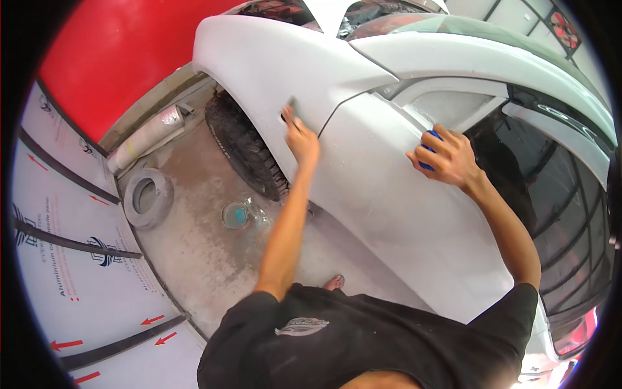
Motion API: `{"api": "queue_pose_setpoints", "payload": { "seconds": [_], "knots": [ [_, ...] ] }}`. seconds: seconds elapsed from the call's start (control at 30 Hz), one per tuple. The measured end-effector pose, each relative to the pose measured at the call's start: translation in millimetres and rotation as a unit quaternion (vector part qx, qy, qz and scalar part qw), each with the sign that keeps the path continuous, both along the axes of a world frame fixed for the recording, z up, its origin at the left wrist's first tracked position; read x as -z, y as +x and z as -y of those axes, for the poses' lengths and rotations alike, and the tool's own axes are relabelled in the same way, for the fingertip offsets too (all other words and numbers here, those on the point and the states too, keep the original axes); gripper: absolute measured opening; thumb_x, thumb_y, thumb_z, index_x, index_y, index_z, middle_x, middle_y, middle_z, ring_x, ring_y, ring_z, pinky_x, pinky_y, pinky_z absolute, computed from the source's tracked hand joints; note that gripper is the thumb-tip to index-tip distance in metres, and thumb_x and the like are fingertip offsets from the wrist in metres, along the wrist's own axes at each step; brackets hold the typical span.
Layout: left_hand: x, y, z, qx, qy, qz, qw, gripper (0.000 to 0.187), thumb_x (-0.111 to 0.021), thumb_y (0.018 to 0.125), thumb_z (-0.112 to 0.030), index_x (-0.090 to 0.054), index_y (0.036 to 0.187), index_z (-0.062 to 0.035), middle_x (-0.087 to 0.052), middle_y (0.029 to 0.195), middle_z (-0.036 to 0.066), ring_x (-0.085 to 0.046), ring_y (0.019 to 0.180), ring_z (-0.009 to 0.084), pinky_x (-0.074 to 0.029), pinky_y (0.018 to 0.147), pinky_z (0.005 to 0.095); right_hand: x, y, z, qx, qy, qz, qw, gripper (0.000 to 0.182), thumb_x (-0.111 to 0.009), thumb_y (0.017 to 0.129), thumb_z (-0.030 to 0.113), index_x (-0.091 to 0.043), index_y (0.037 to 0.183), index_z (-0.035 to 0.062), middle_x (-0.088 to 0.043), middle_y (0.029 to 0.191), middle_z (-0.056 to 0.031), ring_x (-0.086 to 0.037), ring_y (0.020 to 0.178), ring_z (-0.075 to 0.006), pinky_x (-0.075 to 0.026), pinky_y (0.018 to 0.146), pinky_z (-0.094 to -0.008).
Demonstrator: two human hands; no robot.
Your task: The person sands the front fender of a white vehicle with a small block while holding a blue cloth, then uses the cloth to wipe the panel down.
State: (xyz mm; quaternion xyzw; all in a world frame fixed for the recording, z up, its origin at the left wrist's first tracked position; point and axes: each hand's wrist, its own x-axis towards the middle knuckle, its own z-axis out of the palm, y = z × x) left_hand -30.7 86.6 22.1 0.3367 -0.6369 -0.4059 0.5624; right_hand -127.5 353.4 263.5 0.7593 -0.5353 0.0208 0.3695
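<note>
My left hand [302, 141] is closed at the pale grey front fender [272, 55], above the wheel arch. A small, blurred dark strip [291, 102] sticks out past its fingertips, close to a small dark hole in the panel. My right hand [450, 159] wraps its fingers round a blue rounded block [429, 150]. It is over the top of the grey front door [402, 214], just below the side window. Most of the blue block is hidden by the fingers, and its exact kind cannot be made out.
Under the fender is a black tyre [243, 146]. On the floor stand a round container of bluish liquid [234, 214], a dusty grey ring [148, 198] and a wrapped roll [146, 138]. White printed panels [71, 220] line the left side, beside a red surface [129, 61].
</note>
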Motion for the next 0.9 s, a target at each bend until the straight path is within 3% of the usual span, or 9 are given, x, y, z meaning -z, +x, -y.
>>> {"api": "queue_pose_setpoints", "payload": {
  "seconds": [0.07, 0.17, 0.33, 0.43, 0.53, 0.63, 0.73, 0.87, 0.9],
  "knots": [
    [18.3, 0.5, -58.7, 0.015, -0.030, -0.034, 0.999, 0.049, -0.040, 0.114, -0.013, -0.043, 0.158, 0.0086, -0.039, 0.164, 0.034, -0.037, 0.155, 0.0460, -0.036, 0.127, 0.0486, 2.2, -2.8, 2.8, -0.013, -0.007, 0.011, 1.000, 0.034, -0.088, 0.085, 0.022, -0.056, 0.075, 0.0169, -0.053, 0.078, -0.0001, -0.058, 0.072, -0.0198, -0.047, 0.051, -0.0319],
    [20.0, -3.0, -49.7, -0.005, -0.069, -0.035, 0.997, 0.049, -0.038, 0.115, -0.015, -0.044, 0.157, 0.0087, -0.039, 0.164, 0.034, -0.038, 0.153, 0.0468, -0.037, 0.125, 0.0508, 4.9, -2.2, 8.9, -0.013, -0.013, 0.028, 0.999, 0.037, -0.090, 0.081, 0.020, -0.054, 0.071, 0.0164, -0.053, 0.076, 0.0000, -0.057, 0.069, -0.0186, -0.046, 0.048, -0.0316],
    [-22.0, -4.7, 43.9, -0.029, 0.030, 0.011, 0.999, 0.049, -0.038, 0.113, -0.012, -0.045, 0.156, 0.0090, -0.045, 0.160, 0.035, -0.049, 0.147, 0.0456, -0.042, 0.120, 0.0521, 3.9, 1.0, 11.3, -0.008, -0.014, 0.060, 0.998, 0.039, -0.090, 0.081, 0.017, -0.053, 0.067, 0.0158, -0.053, 0.073, 0.0004, -0.055, 0.066, -0.0181, -0.044, 0.047, -0.0325],
    [-2.9, 0.2, -40.0, -0.013, -0.056, -0.008, 0.998, 0.049, -0.039, 0.112, -0.010, -0.045, 0.157, 0.0095, -0.048, 0.158, 0.034, -0.051, 0.145, 0.0454, -0.046, 0.118, 0.0493, 0.7, -1.1, 15.8, 0.000, -0.010, 0.093, 0.996, 0.038, -0.089, 0.081, 0.016, -0.053, 0.068, 0.0153, -0.054, 0.073, 0.0007, -0.055, 0.065, -0.0177, -0.043, 0.048, -0.0328],
    [8.3, -2.4, -40.3, -0.038, -0.101, 0.002, 0.994, 0.049, -0.039, 0.112, -0.009, -0.045, 0.157, 0.0082, -0.048, 0.158, 0.033, -0.050, 0.146, 0.0450, -0.046, 0.118, 0.0476, 0.3, 0.5, 18.2, 0.003, 0.001, 0.130, 0.992, 0.037, -0.089, 0.081, 0.016, -0.055, 0.068, 0.0150, -0.054, 0.073, 0.0011, -0.054, 0.064, -0.0176, -0.043, 0.048, -0.0328],
    [6.6, -8.6, 71.7, -0.049, 0.014, 0.041, 0.998, 0.048, -0.038, 0.114, -0.013, -0.046, 0.155, 0.0104, -0.055, 0.151, 0.034, -0.055, 0.141, 0.0470, -0.049, 0.116, 0.0465, 2.2, 0.8, 16.7, 0.009, 0.007, 0.127, 0.992, 0.035, -0.089, 0.081, 0.016, -0.056, 0.068, 0.0151, -0.054, 0.072, 0.0012, -0.054, 0.064, -0.0179, -0.043, 0.048, -0.0328],
    [-30.1, 7.2, 61.8, -0.026, 0.053, 0.043, 0.997, 0.048, -0.039, 0.114, -0.014, -0.046, 0.153, 0.0128, -0.058, 0.147, 0.036, -0.059, 0.136, 0.0484, -0.051, 0.113, 0.0471, -0.4, 1.2, 16.4, 0.014, 0.014, 0.128, 0.992, 0.034, -0.089, 0.080, 0.016, -0.057, 0.069, 0.0154, -0.055, 0.072, 0.0012, -0.054, 0.064, -0.0181, -0.043, 0.048, -0.0329],
    [27.3, -2.8, -14.0, -0.059, -0.189, 0.008, 0.980, 0.049, -0.041, 0.113, -0.014, -0.046, 0.155, 0.0105, -0.057, 0.145, 0.040, -0.066, 0.126, 0.0487, -0.055, 0.105, 0.0502, 1.3, 0.5, 17.3, 0.016, 0.014, 0.132, 0.991, 0.033, -0.089, 0.080, 0.016, -0.058, 0.069, 0.0156, -0.055, 0.072, 0.0011, -0.053, 0.063, -0.0178, -0.043, 0.047, -0.0325],
    [15.1, -2.1, -5.0, -0.037, -0.107, 0.015, 0.993, 0.049, -0.041, 0.113, -0.014, -0.046, 0.155, 0.0112, -0.057, 0.145, 0.040, -0.065, 0.129, 0.0476, -0.054, 0.107, 0.0496, 2.0, -1.6, 18.3, 0.015, 0.013, 0.134, 0.991, 0.033, -0.089, 0.080, 0.016, -0.058, 0.069, 0.0157, -0.055, 0.072, 0.0010, -0.053, 0.063, -0.0178, -0.043, 0.047, -0.0324]
  ]
}}
